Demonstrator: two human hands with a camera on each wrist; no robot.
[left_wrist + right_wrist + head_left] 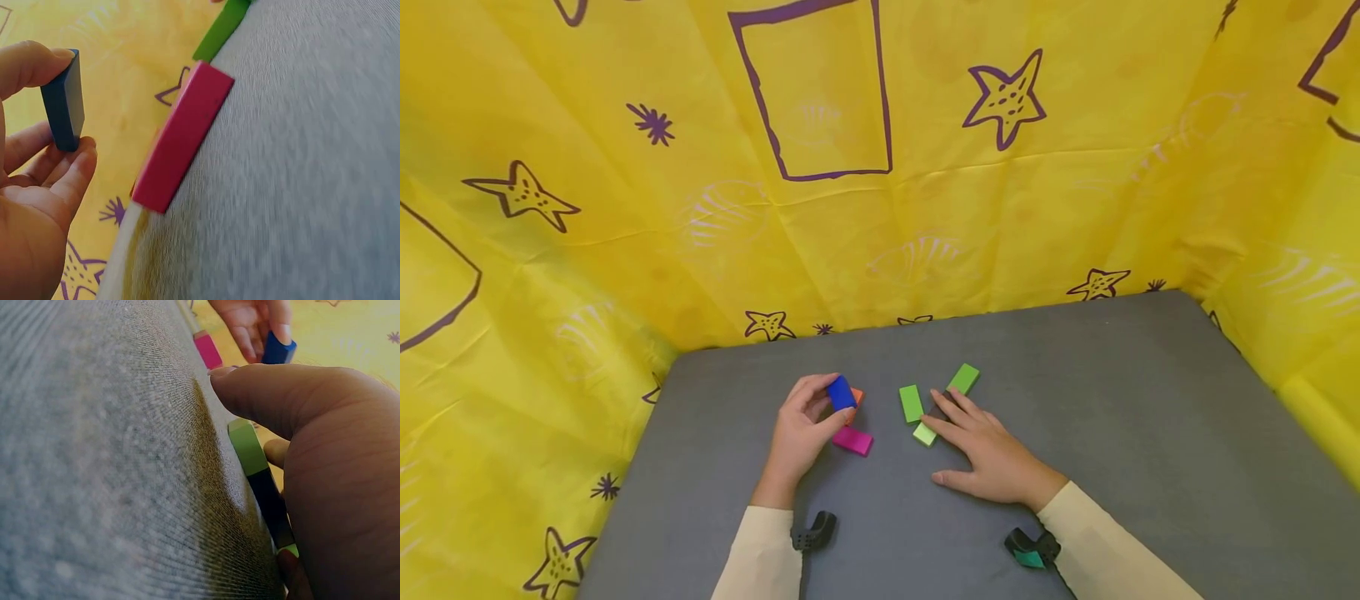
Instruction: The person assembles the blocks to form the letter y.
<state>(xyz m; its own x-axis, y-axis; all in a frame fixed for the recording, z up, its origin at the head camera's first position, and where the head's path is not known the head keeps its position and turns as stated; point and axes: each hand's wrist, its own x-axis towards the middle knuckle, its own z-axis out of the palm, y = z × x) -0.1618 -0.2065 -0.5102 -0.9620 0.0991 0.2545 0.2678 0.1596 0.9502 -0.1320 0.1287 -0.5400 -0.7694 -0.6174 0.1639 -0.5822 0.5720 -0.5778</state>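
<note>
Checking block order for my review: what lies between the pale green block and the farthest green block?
A dark block, partly covered by the right hand in the head view; the right wrist view shows it more clearly.

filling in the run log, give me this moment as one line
left hand: pinches blue block | right hand: over dark block | magenta block: on table | orange block: partly hidden

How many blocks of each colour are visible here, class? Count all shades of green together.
Blue block: 1
Orange block: 1
Pink block: 1
Dark block: 1
Green blocks: 3
Total: 7
</note>
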